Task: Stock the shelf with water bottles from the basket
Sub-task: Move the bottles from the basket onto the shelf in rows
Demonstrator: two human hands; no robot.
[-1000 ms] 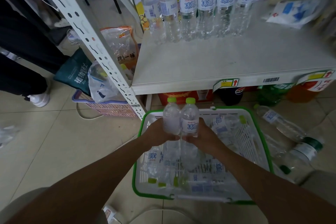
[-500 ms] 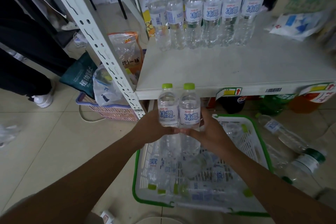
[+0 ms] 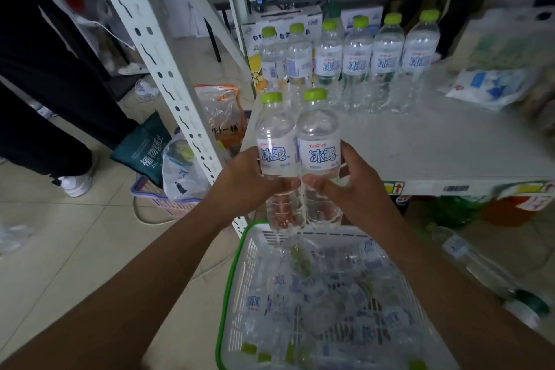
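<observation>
Fingers (image 3: pixel 283 184) of our left hand (image 3: pixel 244 185) are gripping the left bottle (image 3: pixel 275 141); our right hand (image 3: pixel 353 188) is gripping the right bottle (image 3: pixel 319 141). We are holding both upright, touching, above the basket (image 3: pixel 232 279), before the shelf (image 3: pixel 435 144).

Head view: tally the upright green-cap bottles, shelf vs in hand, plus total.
Row of bottles on the shelf: 6
Bottles in hand: 2, left hand and right hand grip one each
Total: 8
Basket contents too blurred to count.
</observation>
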